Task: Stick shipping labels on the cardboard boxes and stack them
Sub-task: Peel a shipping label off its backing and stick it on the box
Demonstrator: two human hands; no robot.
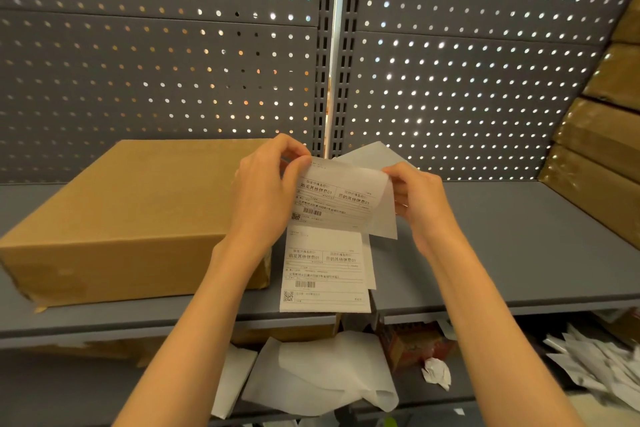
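Observation:
A strip of white shipping labels (329,239) hangs in front of me above the grey shelf (502,236). My left hand (266,191) pinches the top left corner of the upper label. My right hand (419,201) pinches the translucent backing paper (384,215) at the right, which is peeled away from the upper label. A second printed label hangs below, still on its backing. A flat brown cardboard box (131,215) lies on the shelf to the left, partly behind my left forearm, with no label visible on it.
A stack of brown cardboard boxes (602,135) stands at the right edge of the shelf. A grey pegboard wall (173,62) closes the back. Below, on a lower shelf, lie discarded backing sheets (322,374), crumpled paper (438,373) and a pile of white paper scraps (602,367).

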